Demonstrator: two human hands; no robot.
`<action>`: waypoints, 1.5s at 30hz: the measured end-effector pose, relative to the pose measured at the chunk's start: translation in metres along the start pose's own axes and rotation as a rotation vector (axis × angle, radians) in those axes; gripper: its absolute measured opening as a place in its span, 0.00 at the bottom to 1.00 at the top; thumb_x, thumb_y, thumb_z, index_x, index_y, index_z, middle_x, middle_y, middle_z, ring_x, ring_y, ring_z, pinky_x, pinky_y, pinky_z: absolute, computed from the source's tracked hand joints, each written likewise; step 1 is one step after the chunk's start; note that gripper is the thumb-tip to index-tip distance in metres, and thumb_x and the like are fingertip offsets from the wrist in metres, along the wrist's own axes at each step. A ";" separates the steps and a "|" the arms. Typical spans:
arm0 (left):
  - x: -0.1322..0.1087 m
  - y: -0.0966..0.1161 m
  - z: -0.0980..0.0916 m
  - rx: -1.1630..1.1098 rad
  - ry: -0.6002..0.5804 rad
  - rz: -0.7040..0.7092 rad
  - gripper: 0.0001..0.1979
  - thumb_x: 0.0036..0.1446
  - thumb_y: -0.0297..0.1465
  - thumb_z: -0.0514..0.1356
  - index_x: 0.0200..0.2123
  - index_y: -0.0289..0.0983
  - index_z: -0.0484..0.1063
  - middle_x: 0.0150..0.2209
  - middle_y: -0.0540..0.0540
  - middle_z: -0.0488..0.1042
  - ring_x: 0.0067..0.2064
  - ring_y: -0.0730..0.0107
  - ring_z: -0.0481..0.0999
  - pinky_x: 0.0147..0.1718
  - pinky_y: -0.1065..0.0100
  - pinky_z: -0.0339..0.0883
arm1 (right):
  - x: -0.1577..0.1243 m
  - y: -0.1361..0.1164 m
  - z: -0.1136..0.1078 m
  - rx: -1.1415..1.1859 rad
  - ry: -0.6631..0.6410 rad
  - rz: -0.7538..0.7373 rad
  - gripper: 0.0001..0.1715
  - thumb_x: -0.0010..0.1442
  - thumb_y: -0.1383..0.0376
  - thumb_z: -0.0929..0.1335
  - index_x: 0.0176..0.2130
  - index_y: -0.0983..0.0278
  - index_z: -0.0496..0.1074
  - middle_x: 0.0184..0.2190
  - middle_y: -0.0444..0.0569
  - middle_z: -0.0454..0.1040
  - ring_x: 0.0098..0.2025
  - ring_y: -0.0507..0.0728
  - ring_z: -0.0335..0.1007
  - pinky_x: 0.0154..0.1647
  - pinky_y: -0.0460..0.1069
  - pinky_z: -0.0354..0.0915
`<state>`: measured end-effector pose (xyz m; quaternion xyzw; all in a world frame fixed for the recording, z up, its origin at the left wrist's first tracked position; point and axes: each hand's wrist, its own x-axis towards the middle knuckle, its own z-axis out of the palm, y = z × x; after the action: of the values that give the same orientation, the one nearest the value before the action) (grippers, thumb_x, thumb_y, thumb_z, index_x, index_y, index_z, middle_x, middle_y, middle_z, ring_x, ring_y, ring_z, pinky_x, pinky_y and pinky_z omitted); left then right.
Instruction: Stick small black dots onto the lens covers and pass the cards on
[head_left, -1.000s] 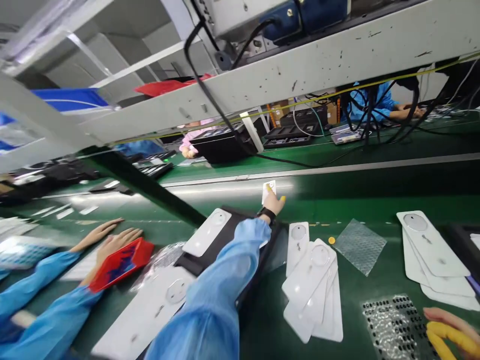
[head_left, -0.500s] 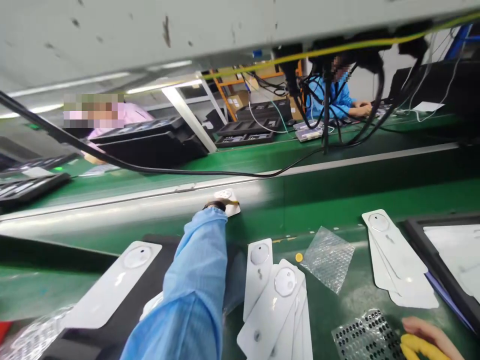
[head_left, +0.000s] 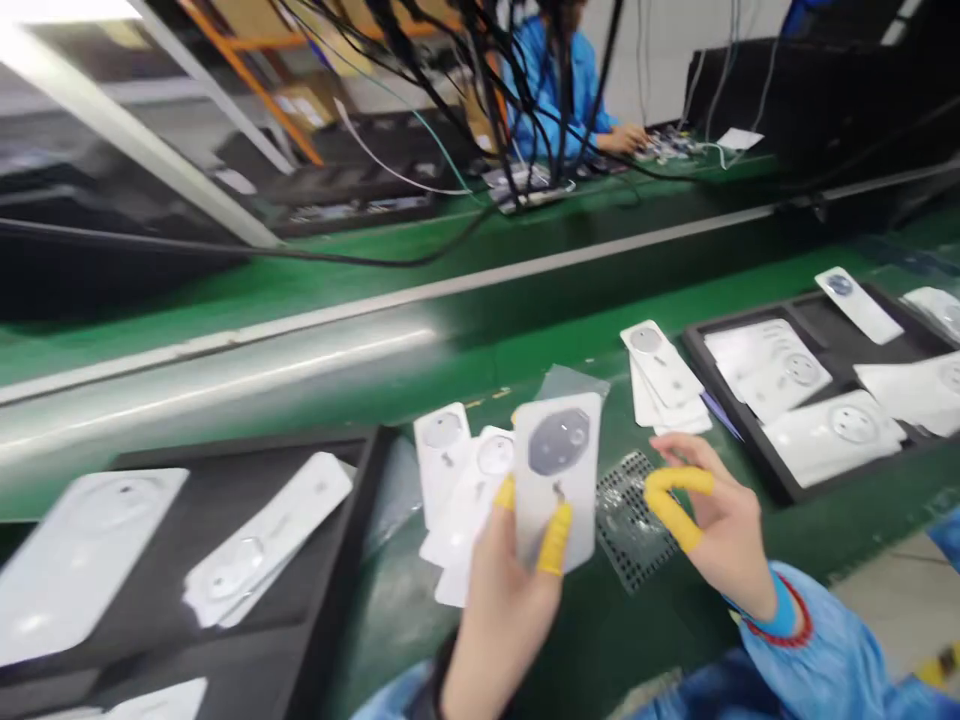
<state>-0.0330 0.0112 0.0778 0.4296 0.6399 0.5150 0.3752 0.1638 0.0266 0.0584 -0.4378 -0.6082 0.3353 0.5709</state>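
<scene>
My left hand (head_left: 510, 590), with yellow finger covers, holds up a white phone-shaped panel (head_left: 559, 480) that has a grey rounded camera patch. Behind it lie several similar white panels (head_left: 442, 480), fanned out on the green bench. To the right, my right hand (head_left: 712, 520) has its yellow-covered thumb and forefinger curled together over the edge of a clear sheet of small black dots (head_left: 634, 520); anything between the fingertips is too small to make out. A piece of bubble wrap (head_left: 574, 382) is partly hidden behind the held panel.
A black tray (head_left: 352, 540) with white panels lies at the left. At the right, another black tray (head_left: 787, 485) holds more, beside a fanned stack (head_left: 664, 385). Cables (head_left: 525, 100) hang over the far bench, where a person in blue (head_left: 570, 90) works.
My left hand has come back from the far metal ledge and now holds a panel up close. My right hand has come further into view. The view has swung right and down.
</scene>
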 end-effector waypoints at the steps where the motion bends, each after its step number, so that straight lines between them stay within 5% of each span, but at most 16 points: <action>1: -0.025 -0.001 0.013 -0.014 -0.081 -0.061 0.24 0.51 0.38 0.69 0.50 0.36 0.73 0.44 0.40 0.81 0.43 0.55 0.82 0.41 0.58 0.77 | 0.000 -0.005 0.004 0.036 -0.008 0.016 0.07 0.59 0.72 0.71 0.36 0.59 0.78 0.51 0.51 0.72 0.55 0.60 0.71 0.58 0.58 0.69; 5: -0.076 -0.001 0.043 -0.062 -0.156 -0.161 0.22 0.56 0.39 0.65 0.52 0.37 0.70 0.47 0.38 0.80 0.47 0.55 0.82 0.42 0.62 0.77 | -0.009 -0.016 0.006 0.130 0.000 0.047 0.09 0.59 0.73 0.71 0.38 0.59 0.77 0.54 0.52 0.68 0.57 0.62 0.68 0.57 0.61 0.69; 12: -0.087 0.002 0.050 -0.038 -0.098 -0.122 0.19 0.55 0.36 0.65 0.49 0.38 0.71 0.36 0.45 0.82 0.39 0.59 0.83 0.33 0.67 0.76 | -0.028 -0.025 0.000 0.063 0.041 -0.111 0.22 0.57 0.79 0.71 0.45 0.54 0.78 0.55 0.49 0.65 0.55 0.59 0.68 0.55 0.57 0.70; 19: -0.096 -0.011 0.053 0.067 -0.091 -0.043 0.19 0.56 0.35 0.64 0.50 0.38 0.71 0.32 0.44 0.82 0.36 0.56 0.84 0.29 0.66 0.77 | -0.024 -0.027 0.004 0.119 0.054 -0.068 0.24 0.55 0.80 0.71 0.43 0.54 0.79 0.55 0.49 0.64 0.55 0.59 0.68 0.53 0.56 0.71; 27: -0.095 -0.017 0.054 0.138 -0.134 0.182 0.19 0.61 0.29 0.60 0.55 0.39 0.67 0.39 0.43 0.83 0.40 0.57 0.85 0.34 0.66 0.78 | -0.026 -0.024 0.004 0.164 0.078 0.019 0.15 0.57 0.76 0.73 0.39 0.57 0.79 0.53 0.50 0.65 0.48 0.57 0.72 0.46 0.52 0.72; 35: -0.095 -0.015 0.055 0.141 -0.136 0.203 0.16 0.62 0.34 0.60 0.52 0.39 0.70 0.37 0.43 0.83 0.31 0.61 0.84 0.33 0.66 0.78 | -0.029 -0.023 0.007 0.229 0.119 0.053 0.03 0.59 0.68 0.74 0.35 0.60 0.76 0.45 0.50 0.70 0.37 0.52 0.74 0.37 0.48 0.75; 40: -0.095 -0.017 0.057 0.149 -0.100 0.199 0.15 0.61 0.34 0.60 0.51 0.39 0.71 0.32 0.45 0.83 0.27 0.62 0.82 0.29 0.67 0.77 | -0.025 -0.024 0.011 0.435 0.192 0.176 0.24 0.53 0.64 0.78 0.43 0.54 0.64 0.46 0.44 0.71 0.37 0.51 0.75 0.35 0.47 0.76; 45: -0.097 -0.012 0.059 0.125 -0.107 0.144 0.11 0.61 0.30 0.59 0.48 0.40 0.73 0.29 0.48 0.82 0.26 0.64 0.81 0.30 0.67 0.77 | -0.019 -0.026 0.002 0.505 -0.004 0.328 0.27 0.54 0.58 0.77 0.40 0.56 0.57 0.33 0.42 0.75 0.30 0.51 0.76 0.31 0.47 0.76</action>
<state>0.0532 -0.0607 0.0584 0.5240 0.6171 0.4761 0.3433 0.1576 -0.0010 0.0744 -0.3734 -0.4280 0.5646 0.5988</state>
